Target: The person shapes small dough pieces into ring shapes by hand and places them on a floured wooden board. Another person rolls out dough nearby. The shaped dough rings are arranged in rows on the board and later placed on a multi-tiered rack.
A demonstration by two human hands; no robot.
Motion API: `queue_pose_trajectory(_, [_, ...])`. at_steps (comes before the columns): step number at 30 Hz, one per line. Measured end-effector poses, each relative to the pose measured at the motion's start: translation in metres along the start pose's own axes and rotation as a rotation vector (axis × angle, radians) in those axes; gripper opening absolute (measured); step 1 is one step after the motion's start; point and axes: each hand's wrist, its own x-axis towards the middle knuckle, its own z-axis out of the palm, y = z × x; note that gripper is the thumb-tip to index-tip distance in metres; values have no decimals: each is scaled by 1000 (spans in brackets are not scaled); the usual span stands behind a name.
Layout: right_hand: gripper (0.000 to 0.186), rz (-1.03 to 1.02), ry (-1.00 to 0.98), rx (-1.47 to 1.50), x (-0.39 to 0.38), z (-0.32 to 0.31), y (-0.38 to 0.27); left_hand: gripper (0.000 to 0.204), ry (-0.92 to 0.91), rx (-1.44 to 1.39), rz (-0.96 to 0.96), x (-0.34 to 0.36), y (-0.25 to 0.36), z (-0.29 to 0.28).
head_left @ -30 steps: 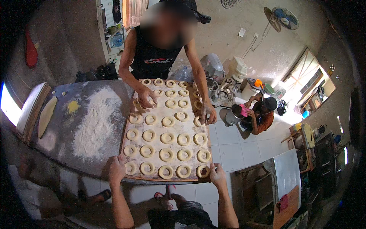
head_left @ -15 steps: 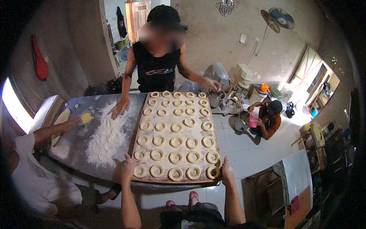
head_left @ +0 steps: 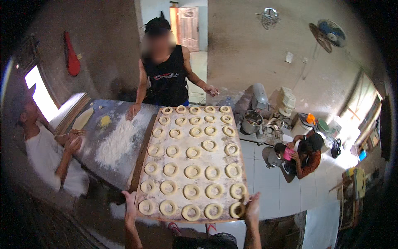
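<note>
Over the head camera I count thirty-five pale, ring-shaped dough pieces (head_left: 186,172), seven rows of five, on one flour-dusted rectangular board (head_left: 184,140). I also see one spread-out white flour heap (head_left: 118,145), one small yellow mound (head_left: 105,121) and three other people (head_left: 168,89).

Around me is a small bakery: raw dough rings (head_left: 185,172) fill a board (head_left: 182,162), flour (head_left: 119,144) whitens the surface (head_left: 94,140).

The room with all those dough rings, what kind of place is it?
Probably a small bakery: dough rings cover a board, and white, flour-like powder lies on the table.
</note>
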Motion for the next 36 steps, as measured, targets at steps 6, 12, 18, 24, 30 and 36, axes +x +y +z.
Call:
queue_pose_trajectory(6, [84,-8,-99,59,10,-143,-99,99,-243,-470,137,-142,13,83])
queue_pose_trajectory(12, [84,-292,-182,13,-19,-212,-165,85,-337,-210,326,-200,31,169])
queue_pose_trajectory(18, [86,-581,-159,-110,-76,-261,-201,74,-393,-33,848,-292,63,255])
queue_pose_trajectory(24, [89,-427,-392,-145,-181,-286,-67,68,-216,-28,1335,-441,106,306])
queue_pose_trajectory(30, [92,-293,-545,-242,-219,-368,-15,68,119,40,1549,-515,153,368])
queue_pose_trajectory(36, [96,-607,-666,-36,-272,-443,-204,66,464,-62,1297,-561,129,355])
